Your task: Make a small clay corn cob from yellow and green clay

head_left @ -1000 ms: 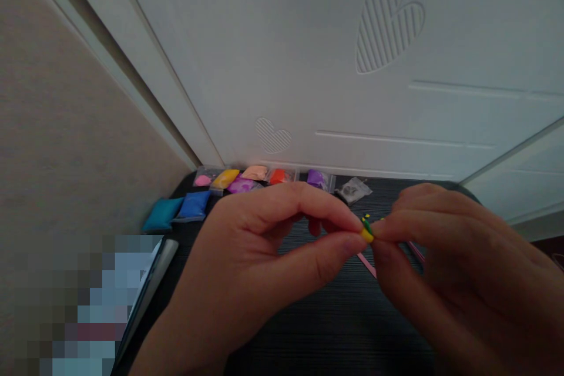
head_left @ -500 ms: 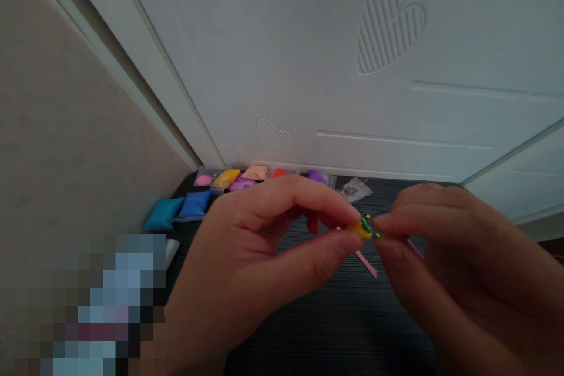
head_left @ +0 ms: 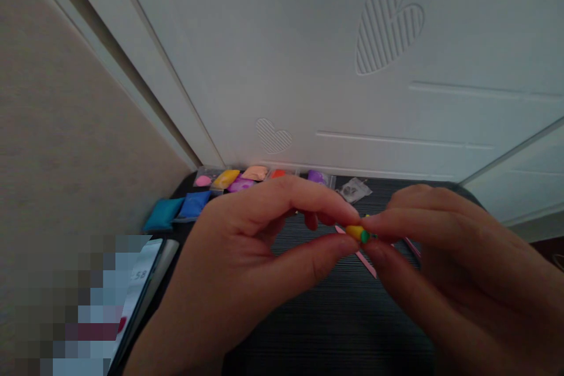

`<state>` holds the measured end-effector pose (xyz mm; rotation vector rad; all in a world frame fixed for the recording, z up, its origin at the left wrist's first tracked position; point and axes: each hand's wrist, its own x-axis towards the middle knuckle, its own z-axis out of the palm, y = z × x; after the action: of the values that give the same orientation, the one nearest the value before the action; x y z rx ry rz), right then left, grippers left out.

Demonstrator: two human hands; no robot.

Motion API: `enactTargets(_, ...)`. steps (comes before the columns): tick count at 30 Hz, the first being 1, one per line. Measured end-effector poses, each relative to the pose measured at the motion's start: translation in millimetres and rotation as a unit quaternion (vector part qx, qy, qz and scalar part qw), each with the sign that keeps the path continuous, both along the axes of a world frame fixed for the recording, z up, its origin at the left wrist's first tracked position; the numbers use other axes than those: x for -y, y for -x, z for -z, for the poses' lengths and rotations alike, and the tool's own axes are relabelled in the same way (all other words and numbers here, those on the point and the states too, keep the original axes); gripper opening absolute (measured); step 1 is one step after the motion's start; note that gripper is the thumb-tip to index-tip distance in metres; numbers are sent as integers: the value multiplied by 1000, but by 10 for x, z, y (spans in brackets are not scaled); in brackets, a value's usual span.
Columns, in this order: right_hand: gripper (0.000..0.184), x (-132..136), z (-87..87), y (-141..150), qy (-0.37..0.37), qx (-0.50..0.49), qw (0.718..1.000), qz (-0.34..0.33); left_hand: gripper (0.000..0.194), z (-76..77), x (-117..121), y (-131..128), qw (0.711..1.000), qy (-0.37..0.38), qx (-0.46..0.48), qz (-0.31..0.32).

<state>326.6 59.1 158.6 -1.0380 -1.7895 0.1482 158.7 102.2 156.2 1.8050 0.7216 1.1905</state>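
A small yellow clay piece with a green end is held above the dark table, between the fingertips of both hands. My left hand pinches it from the left with thumb and index finger. From the other side, the thumb and index fingertip of my right hand close on the piece near its green end. Tiny green and yellow bits show close to the right fingertips, too small to make out. Below lies a flat pink stick, partly hidden by the fingers. Another thin pinkish stick shows behind my right hand.
Along the back of the table lie clay packets: yellow, peach, purple, blue and teal. A clear bag lies farther right. A partly pixelated screen stands at left. A white panel rises behind.
My right fingertips have moved left and now touch the clay piece. The piece has turned, so its green end shows as a rounded tip. My left hand has barely moved.
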Motion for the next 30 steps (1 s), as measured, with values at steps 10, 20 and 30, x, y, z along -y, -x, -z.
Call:
enactTargets(10,29,-7,26,-10,-1,7,1000,13,30,-59,-39,53,1000,-24,-18,-1)
enactTargets(20,25,-4,28,-5,8,28,999,29,26,-81,-29,40,999,-24,-24,6)
enactTargets(30,25,-8,22,0,34,-11,999,9,29,-97,-23,23,1000,-9,-16,8)
